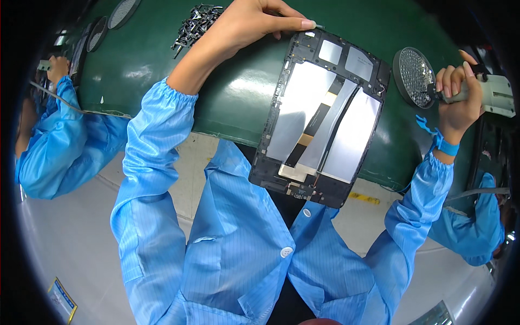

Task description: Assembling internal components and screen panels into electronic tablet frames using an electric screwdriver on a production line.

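An opened tablet [325, 124], its inside showing silver battery panels and a dark flex cable, lies at a slant with its near end past the green table's front edge. At its far left corner my left hand [260, 21] is closed, thumb and fingers pinching a small dark part [320, 27], mostly hidden by the fingertips. Off to the right, my right hand [460, 92] is wrapped round a pale electric screwdriver [497, 96]. The driver's tip end points left at a round dish of small screws [414, 76], right beside it.
A heap of small black and metal parts [197, 27] sits at the far left on the green table [227, 103]. Two more round dishes [123, 12] stand beyond it. Co-workers in blue sleeves work at left [59, 141] and right [471, 227]. My right wrist wears a blue strap [445, 145].
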`<state>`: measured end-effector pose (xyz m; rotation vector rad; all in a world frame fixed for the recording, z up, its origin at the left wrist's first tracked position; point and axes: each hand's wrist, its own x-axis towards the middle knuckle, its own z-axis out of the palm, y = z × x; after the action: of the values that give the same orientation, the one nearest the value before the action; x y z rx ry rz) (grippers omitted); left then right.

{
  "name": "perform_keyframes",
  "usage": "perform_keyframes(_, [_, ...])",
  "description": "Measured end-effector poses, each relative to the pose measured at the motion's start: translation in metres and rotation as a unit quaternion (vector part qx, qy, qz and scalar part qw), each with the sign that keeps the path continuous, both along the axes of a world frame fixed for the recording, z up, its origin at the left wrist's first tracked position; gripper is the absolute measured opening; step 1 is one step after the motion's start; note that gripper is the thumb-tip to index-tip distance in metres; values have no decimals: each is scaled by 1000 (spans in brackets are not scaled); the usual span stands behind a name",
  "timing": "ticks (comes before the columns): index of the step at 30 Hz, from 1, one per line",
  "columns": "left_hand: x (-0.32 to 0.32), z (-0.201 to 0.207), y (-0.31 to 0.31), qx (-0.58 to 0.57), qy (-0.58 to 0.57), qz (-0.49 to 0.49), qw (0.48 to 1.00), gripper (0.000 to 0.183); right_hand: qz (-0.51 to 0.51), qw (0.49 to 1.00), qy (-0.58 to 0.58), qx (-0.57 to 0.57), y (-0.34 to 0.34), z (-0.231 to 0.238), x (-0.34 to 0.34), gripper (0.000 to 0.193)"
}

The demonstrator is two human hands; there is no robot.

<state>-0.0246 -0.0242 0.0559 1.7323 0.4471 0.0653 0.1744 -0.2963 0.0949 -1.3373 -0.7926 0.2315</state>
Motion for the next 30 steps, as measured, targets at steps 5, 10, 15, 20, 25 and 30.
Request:
perform_keyframes(5, [0,-4,-8,-30,-51,33,998,23,10,1000,3,-2,-1,-1,0,41])
perform_keyframes(10, [2,1,11,-27,-16,-68,997,25,18,1000,25,0,2,2,-7,40])
perform_keyframes(15, [-12,10,1,-13,0,-104,995,25,45,997,53,15,18,3,-23,38])
perform_keyframes(20, [-33,-21,-17,-7,-56,-180,982,27,149,988,47,-5,65,5,-69,39])
perform_keyframes(25, [-22,-26,-26,-45,-117,-195,973,28,312,946,68,65,92,5,-93,40])
perform_keyframes(30, [-30,-23,-17,-36,-134,-198,970,29,314,946,63,44,99,-11,-111,39])
